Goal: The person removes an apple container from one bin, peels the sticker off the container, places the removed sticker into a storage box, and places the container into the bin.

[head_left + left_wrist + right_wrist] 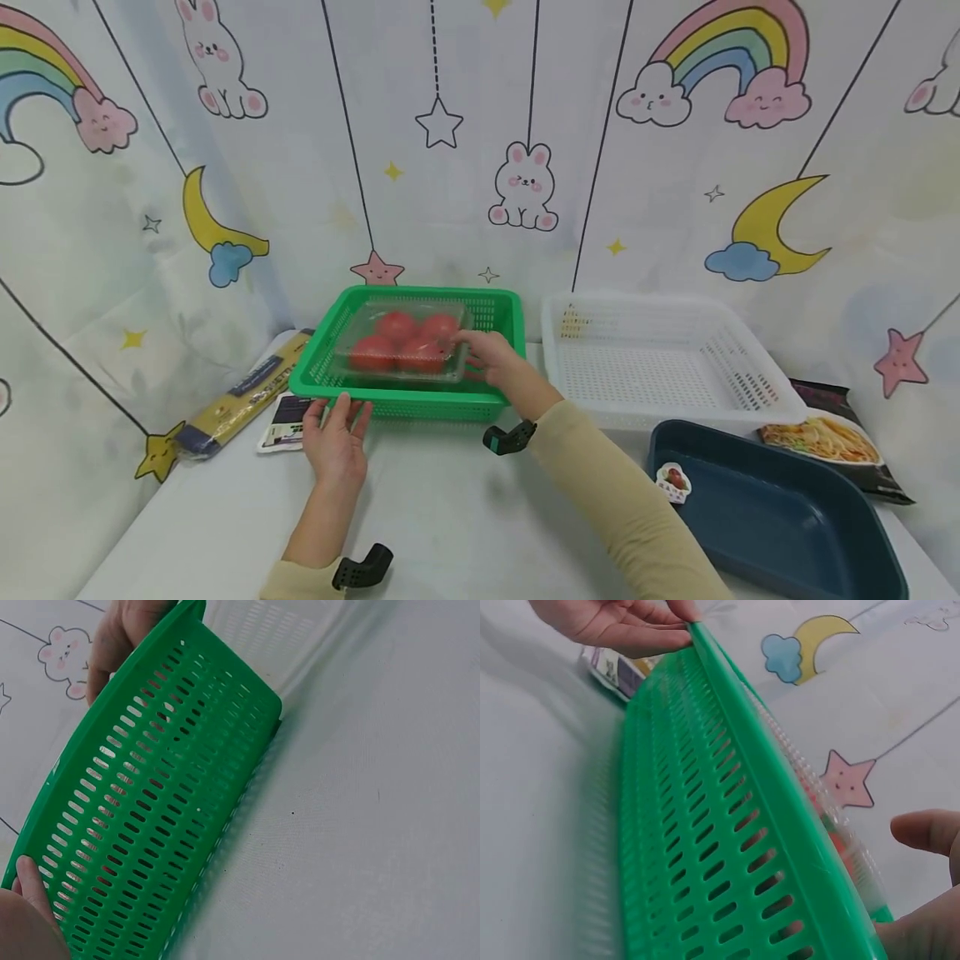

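Note:
A green plastic basket [438, 408] with slotted sides stands on the table. In it lies a clear plastic box of red tomatoes [397, 340], tilted within the rim. My left hand [337, 446] holds the basket's front rim, with fingers above and below the edge in the right wrist view. At the right end of the tomato box, my right hand [498, 362] reaches over the basket's side, one fingertip overlapping the lid in the head view. Thumb and fingers of that hand stand apart in the right wrist view.
A white mesh basket [667, 408] stands to the right, with a dark blue tray [772, 521] in front. A noodle packet [832, 442] lies at far right. A long yellow-and-blue package [240, 396] and a small white-and-black packet [285, 423] lie left. A patterned cloth [465, 200] hangs behind.

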`<control>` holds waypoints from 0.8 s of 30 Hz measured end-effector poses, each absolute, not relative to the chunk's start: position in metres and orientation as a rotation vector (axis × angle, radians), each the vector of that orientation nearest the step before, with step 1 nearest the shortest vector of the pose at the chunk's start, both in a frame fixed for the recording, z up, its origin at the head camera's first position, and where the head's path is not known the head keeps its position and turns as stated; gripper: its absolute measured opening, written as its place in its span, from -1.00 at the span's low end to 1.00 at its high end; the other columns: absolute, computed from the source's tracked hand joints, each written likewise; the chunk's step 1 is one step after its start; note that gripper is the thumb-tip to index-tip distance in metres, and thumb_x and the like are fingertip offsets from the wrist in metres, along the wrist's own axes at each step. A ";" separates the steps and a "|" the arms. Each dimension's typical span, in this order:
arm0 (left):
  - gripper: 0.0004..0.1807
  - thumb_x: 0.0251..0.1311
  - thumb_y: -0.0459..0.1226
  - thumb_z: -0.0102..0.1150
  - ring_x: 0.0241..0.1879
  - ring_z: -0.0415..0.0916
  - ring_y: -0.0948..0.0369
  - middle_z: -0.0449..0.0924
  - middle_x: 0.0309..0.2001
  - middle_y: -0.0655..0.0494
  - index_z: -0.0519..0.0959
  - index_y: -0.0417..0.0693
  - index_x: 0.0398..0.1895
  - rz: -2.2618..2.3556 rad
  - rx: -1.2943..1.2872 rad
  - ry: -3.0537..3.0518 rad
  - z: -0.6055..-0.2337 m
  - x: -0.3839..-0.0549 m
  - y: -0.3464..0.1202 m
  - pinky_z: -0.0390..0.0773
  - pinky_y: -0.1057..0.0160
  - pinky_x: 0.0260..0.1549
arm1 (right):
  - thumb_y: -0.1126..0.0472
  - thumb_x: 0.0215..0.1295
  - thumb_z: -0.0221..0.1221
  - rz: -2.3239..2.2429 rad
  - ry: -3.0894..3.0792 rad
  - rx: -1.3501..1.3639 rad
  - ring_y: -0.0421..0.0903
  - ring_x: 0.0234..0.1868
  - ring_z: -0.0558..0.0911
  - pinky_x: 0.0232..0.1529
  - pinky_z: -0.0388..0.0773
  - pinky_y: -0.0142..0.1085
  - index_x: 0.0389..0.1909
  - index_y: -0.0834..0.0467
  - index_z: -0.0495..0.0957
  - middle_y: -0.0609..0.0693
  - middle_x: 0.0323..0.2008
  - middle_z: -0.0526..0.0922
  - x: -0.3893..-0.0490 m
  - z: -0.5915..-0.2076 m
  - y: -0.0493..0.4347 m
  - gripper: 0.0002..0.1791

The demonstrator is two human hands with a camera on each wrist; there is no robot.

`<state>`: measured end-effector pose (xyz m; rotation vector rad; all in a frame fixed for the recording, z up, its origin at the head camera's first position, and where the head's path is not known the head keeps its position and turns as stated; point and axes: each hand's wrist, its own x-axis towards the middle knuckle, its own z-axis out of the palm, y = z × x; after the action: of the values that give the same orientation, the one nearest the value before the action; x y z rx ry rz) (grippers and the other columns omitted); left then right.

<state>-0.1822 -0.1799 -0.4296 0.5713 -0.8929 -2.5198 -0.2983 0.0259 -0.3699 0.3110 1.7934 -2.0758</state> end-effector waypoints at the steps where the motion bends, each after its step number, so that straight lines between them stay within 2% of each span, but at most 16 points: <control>1: -0.66 0.39 -0.37 0.20 -0.25 0.60 0.23 0.44 -0.12 0.04 0.30 0.00 0.08 -2.521 0.567 -0.888 -0.430 -0.182 -0.180 0.68 0.21 -0.13 | 0.21 0.27 0.31 -2.087 1.779 0.312 -0.01 -0.05 0.45 0.10 0.53 -0.07 0.09 0.23 0.43 0.10 0.02 0.44 -0.299 -0.371 0.026 -0.58; 6: -0.66 0.39 -0.38 0.20 -0.25 0.60 0.23 0.45 -0.12 0.05 0.30 0.01 0.08 -2.538 0.578 -0.870 -0.430 -0.182 -0.181 0.68 0.21 -0.13 | 0.24 0.28 0.28 -2.129 1.719 0.299 -0.07 -0.23 0.35 0.05 0.53 -0.12 -0.15 0.15 0.43 0.00 -0.27 0.36 -0.303 -0.374 0.026 -0.77; 9: -0.66 0.40 -0.36 0.19 -0.23 0.60 0.23 0.43 -0.08 0.03 0.30 0.03 0.08 -2.540 0.591 -0.880 -0.430 -0.183 -0.182 0.68 0.21 -0.12 | 0.25 0.28 0.27 -2.151 1.696 0.294 -0.07 -0.20 0.41 0.08 0.53 -0.12 -0.10 0.18 0.46 0.00 -0.24 0.44 -0.303 -0.374 0.025 -0.76; 14: -0.67 0.41 -0.34 0.19 -0.22 0.60 0.23 0.39 -0.04 0.01 0.30 0.05 0.08 -2.532 0.600 -0.895 -0.430 -0.184 -0.182 0.67 0.21 -0.12 | 0.25 0.31 0.25 -2.189 1.651 0.322 0.01 -0.02 0.48 0.20 0.50 -0.03 0.13 0.31 0.39 0.13 -0.03 0.46 -0.305 -0.375 0.026 -0.56; 18: -0.67 0.41 -0.35 0.19 -0.23 0.60 0.23 0.40 -0.06 0.02 0.29 0.04 0.07 -2.529 0.589 -0.892 -0.431 -0.183 -0.182 0.68 0.22 -0.12 | 0.23 0.35 0.21 -2.212 1.619 0.327 0.09 0.07 0.52 0.23 0.48 0.02 0.20 0.39 0.35 0.22 0.06 0.48 -0.305 -0.377 0.028 -0.50; 24: -0.66 0.39 -0.39 0.19 -0.25 0.60 0.22 0.43 -0.09 0.03 0.28 0.02 0.06 -2.535 0.567 -0.866 -0.431 -0.183 -0.181 0.68 0.22 -0.14 | 0.21 0.39 0.16 -2.222 1.596 0.272 0.20 0.22 0.46 0.29 0.40 0.06 0.32 0.44 0.25 0.32 0.18 0.43 -0.306 -0.379 0.033 -0.40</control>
<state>-0.1830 -0.1812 -0.4306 0.5674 -0.8657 -2.5350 -0.3060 0.0330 -0.3792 0.2717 1.5958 -2.2225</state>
